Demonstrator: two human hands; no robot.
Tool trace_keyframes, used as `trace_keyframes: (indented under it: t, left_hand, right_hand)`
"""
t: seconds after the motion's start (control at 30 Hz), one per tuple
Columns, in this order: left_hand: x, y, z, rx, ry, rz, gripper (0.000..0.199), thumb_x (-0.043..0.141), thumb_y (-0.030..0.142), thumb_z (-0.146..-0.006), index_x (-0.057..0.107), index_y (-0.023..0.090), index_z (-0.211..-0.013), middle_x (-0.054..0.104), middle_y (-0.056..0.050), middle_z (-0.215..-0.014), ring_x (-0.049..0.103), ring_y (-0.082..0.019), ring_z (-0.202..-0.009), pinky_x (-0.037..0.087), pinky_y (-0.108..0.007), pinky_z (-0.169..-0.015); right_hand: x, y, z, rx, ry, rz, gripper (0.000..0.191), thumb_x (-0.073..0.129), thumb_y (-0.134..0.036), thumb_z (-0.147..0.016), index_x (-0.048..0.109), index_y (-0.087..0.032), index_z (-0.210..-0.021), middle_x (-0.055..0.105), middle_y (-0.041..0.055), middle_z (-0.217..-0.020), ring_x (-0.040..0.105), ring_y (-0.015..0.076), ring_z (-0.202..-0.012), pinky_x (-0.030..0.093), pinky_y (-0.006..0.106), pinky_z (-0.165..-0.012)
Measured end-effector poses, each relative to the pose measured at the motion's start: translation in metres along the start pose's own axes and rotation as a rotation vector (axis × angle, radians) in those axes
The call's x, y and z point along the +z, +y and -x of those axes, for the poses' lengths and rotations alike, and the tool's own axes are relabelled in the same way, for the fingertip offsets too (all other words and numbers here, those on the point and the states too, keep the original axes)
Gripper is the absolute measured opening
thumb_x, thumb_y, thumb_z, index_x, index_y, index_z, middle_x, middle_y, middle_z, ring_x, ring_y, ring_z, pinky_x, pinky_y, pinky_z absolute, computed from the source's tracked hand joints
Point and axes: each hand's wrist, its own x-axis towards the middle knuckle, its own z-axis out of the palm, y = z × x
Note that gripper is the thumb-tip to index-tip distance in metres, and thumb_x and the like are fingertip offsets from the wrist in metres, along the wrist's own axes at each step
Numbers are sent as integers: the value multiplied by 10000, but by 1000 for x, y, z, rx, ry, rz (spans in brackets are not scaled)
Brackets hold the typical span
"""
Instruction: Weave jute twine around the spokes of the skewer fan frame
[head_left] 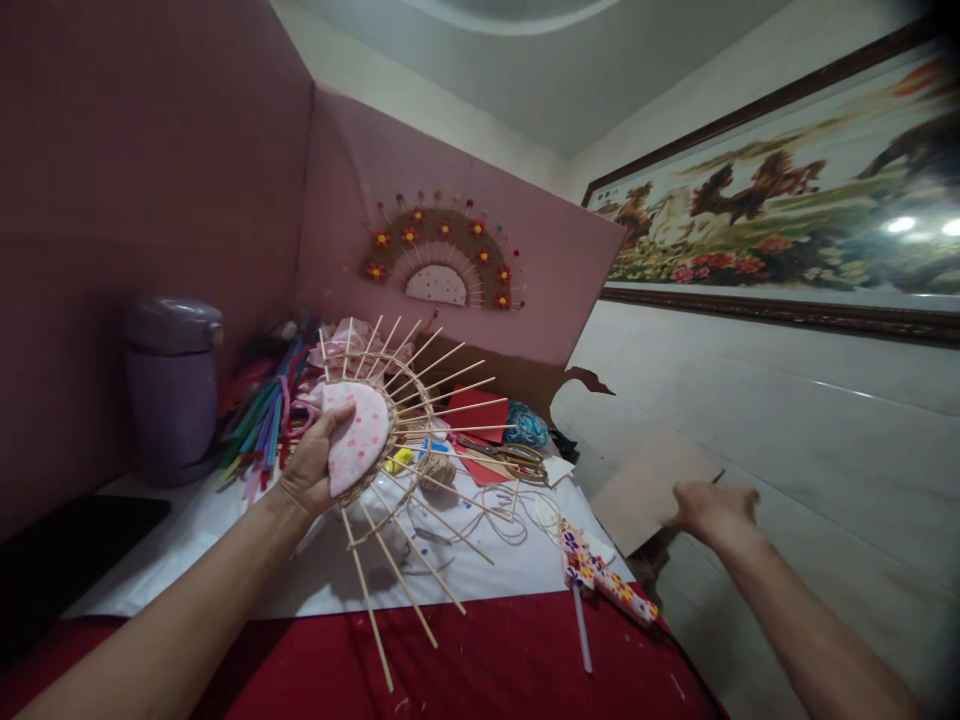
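My left hand (309,462) grips a half-round woven craft by its pink spotted cloth centre (360,440), thumb on the front. Thin wooden sticks (450,405) fan out from its curved edge, with twine (429,400) woven across them in an arc. Off to the right, well apart from the craft, my right hand (716,505) is closed and somewhat blurred; what its fingers hold, if anything, I cannot make out. Behind that hand is a pale flat board (652,485). A ball of twine (436,470) lies just behind the lower sticks.
Scissors (525,460), red paper (480,412), blue yarn (527,425) and a flower-patterned glue gun (600,575) lie on the table. Coloured pipe cleaners (259,420) and a purple flask (172,390) stand left. A finished-looking flowered half-round piece (450,235) hangs on a pink panel.
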Motion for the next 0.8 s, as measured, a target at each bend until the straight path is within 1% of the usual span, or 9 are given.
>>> trace_keyframes:
  t: [0.07, 0.17, 0.23, 0.3, 0.4, 0.43, 0.5, 0.63, 0.8]
  left_hand:
    - [1, -1, 1, -8, 10, 8, 259, 492, 115, -785, 599, 59, -1015, 711, -131, -700, 680, -231, -612, 575, -362, -601]
    - [3, -1, 1, -6, 13, 18, 263, 485, 114, -791, 593, 58, -1025, 713, -132, -707, 680, -227, -617, 575, -351, -602]
    - [3, 0, 1, -2, 8, 10, 258, 477, 114, -795, 591, 57, -1020, 713, -124, -689, 678, -219, -595, 575, -352, -595]
    - [3, 0, 1, -10, -16, -1, 247, 475, 115, -796, 592, 55, -1004, 711, -118, -667, 675, -218, -576, 575, -363, -593]
    - [4, -1, 4, -51, -56, -8, 241, 485, 117, -787, 596, 62, -993, 712, -116, -667, 675, -223, -576, 574, -376, -603]
    - [4, -2, 5, -59, -60, -13, 242, 492, 115, -781, 598, 69, -993, 712, -114, -666, 675, -225, -573, 574, -376, -601]
    - [5, -4, 7, -72, -56, -34, 244, 502, 107, -770, 601, 75, -991, 711, -114, -656, 672, -228, -556, 575, -368, -577]
    - [6, -4, 7, -65, -31, -62, 229, 503, 102, -768, 605, 69, -971, 712, -123, -667, 672, -222, -552, 575, -343, -547]
    - [1, -3, 3, -35, -56, -45, 180, 518, 110, -762, 618, 76, -908, 712, -114, -676, 672, -211, -574, 577, -348, -582]
  right_hand:
    - [9, -10, 7, -8, -14, 54, 271, 615, -440, -669, 685, -184, -618, 660, 144, -626, 592, 264, -626, 369, 366, -566]
    - [30, -46, 26, -32, -75, 10, 195, 586, -382, -700, 709, -239, -748, 696, 106, -811, 602, 270, -760, 388, 364, -649]
    - [47, -75, 40, -72, -152, -280, 190, 570, -370, -717, 699, -232, -717, 695, 67, -786, 604, 235, -746, 413, 331, -666]
    - [67, -103, 53, -84, -310, -543, 194, 582, -361, -710, 694, -207, -672, 683, 59, -708, 599, 224, -702, 429, 330, -657]
    - [95, -142, 71, -77, -458, -818, 147, 612, -310, -693, 709, -209, -741, 689, 52, -775, 600, 209, -750, 440, 328, -686]
    - [103, -154, 75, -42, -467, -913, 148, 621, -311, -685, 709, -213, -753, 686, 47, -777, 598, 196, -726, 447, 311, -650]
    - [116, -177, 81, 31, -562, -1096, 179, 627, -318, -684, 704, -210, -805, 678, 42, -817, 592, 163, -667, 452, 284, -602]
    - [128, -209, 84, 211, -588, -1353, 232, 666, -339, -645, 689, -175, -808, 635, 5, -621, 539, 118, -537, 437, 251, -550]
    - [128, -222, 83, 204, -662, -1340, 266, 680, -388, -631, 686, -137, -719, 620, 15, -591, 501, 90, -487, 383, 207, -463]
